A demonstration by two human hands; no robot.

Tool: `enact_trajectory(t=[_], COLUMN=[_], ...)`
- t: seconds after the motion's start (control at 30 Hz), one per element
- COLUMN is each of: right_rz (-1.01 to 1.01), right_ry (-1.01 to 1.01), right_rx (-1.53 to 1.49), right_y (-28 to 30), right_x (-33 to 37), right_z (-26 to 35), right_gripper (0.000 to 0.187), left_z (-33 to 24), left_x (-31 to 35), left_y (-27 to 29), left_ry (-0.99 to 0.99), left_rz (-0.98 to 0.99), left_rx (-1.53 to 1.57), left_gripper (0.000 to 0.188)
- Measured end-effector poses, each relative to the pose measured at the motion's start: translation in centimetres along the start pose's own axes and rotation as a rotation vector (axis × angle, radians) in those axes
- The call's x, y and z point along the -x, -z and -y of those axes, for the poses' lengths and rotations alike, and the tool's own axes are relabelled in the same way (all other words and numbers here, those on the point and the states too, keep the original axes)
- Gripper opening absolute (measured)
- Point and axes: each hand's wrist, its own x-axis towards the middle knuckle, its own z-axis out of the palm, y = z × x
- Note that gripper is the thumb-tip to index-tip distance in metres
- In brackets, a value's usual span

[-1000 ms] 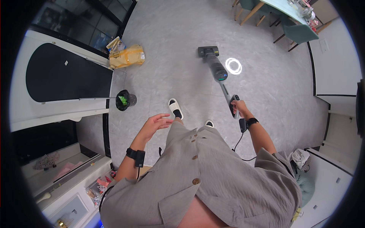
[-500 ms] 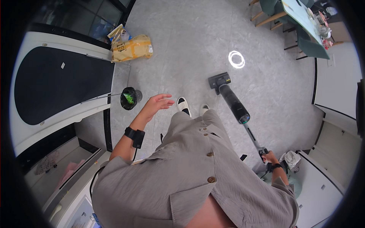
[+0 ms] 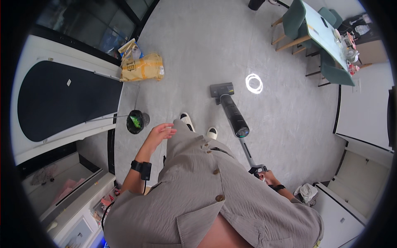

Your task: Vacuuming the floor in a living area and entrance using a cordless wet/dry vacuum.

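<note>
My right hand [image 3: 268,177] is wrapped round the handle of a grey and black upright floor cleaner [image 3: 235,117]. Its wide head rests flat on the grey floor [image 3: 190,49], ahead of my feet, and the body slants back toward me. My left hand [image 3: 160,135] hangs beside my left thigh with its fingers loosely stretched and nothing in them. Nearest to that hand stands a small bin [image 3: 135,122] lined with a black bag, with something bright green inside. Around my left forearm is a black strapped device [image 3: 142,169].
A yellow taped package [image 3: 142,68] lies by the dark glass door on the left. At the far right stand a table [image 3: 320,31] and green chairs [image 3: 292,18]. A white bag [image 3: 306,193] sits near the low cabinet at right. A ring of light reflects off the floor.
My right hand has come in closer to my body, and the cleaner has swung leftward with it. My left hand has dropped lower and my view has tilted up, showing more of the far floor.
</note>
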Motion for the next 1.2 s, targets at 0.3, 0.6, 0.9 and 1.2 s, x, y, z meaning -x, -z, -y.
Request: enact_trajectory(t=[0.3, 0.6, 0.9, 1.2], right_rz=[-0.055, -0.227, -0.154, -0.104], right_ry=[0.087, 0.204, 0.199, 0.221], right_rx=[-0.151, 0.153, 0.13, 0.077], right_y=[-14.3, -19.4, -21.2, -22.4], right_x=[-5.5, -10.1, -19.0, -26.5], right_z=[24.9, 51.7, 73.7, 105.7], right_gripper=[0.022, 0.022, 0.019, 0.019], left_z=[-8.0, -24.8, -38.3, -53.4], left_x=[-10.8, -24.6, -41.3, -57.1], left_y=[10.9, 26.8, 36.4, 43.9], left_ry=[-0.051, -0.162, -0.275, -0.037], left_rz=[0.026, -0.005, -0.063, -0.156], left_rx=[0.035, -0.246, -0.305, -0.165], left_gripper=[0.039, 0.036, 0.033, 0.037])
